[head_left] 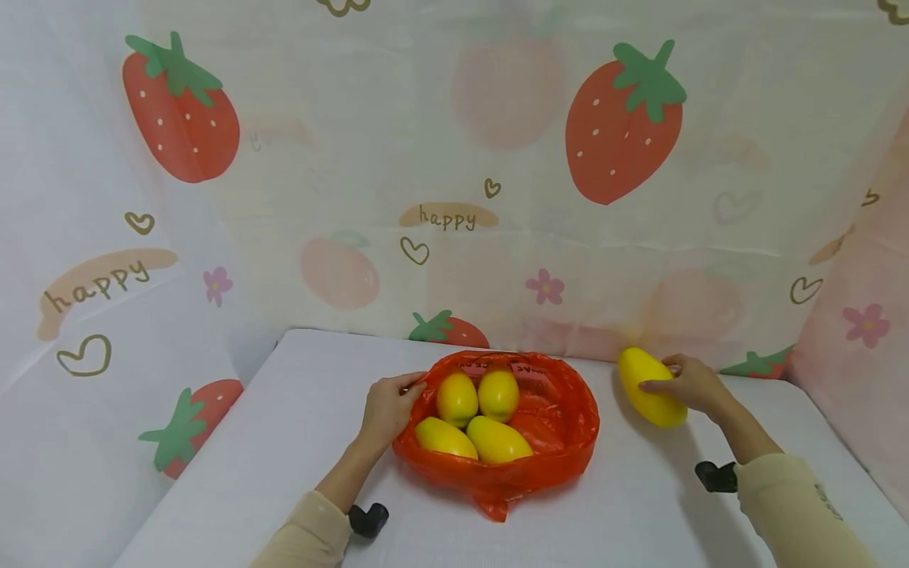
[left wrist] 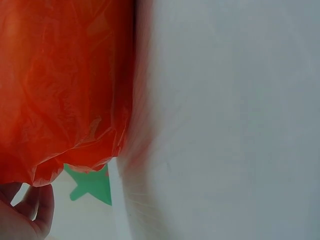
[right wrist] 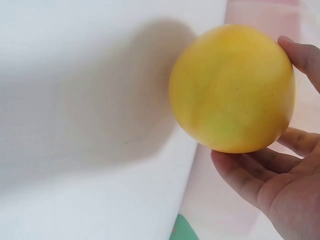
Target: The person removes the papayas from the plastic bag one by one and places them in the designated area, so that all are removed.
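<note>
A red plastic bag (head_left: 497, 473) sits with its mouth spread wide on the table, and several yellow mangoes (head_left: 499, 440) lie inside it. At the bag's left rim my left hand (head_left: 387, 410) pinches the plastic; the left wrist view has the bag (left wrist: 65, 90) close up, with part of the hand (left wrist: 25, 215) at its edge. To the right of the bag, my right hand (head_left: 699, 384) grips another yellow mango (head_left: 642, 386) near the table's back edge. The right wrist view shows thumb and fingers around this mango (right wrist: 232, 90), its shadow falling on the white surface beside it.
The white table (head_left: 284, 457) reaches back to a hanging cloth (head_left: 383, 158) printed with strawberries, hearts and the word happy. The cloth also rises along the left and right sides. Black devices (head_left: 369, 521) are worn at both wrists.
</note>
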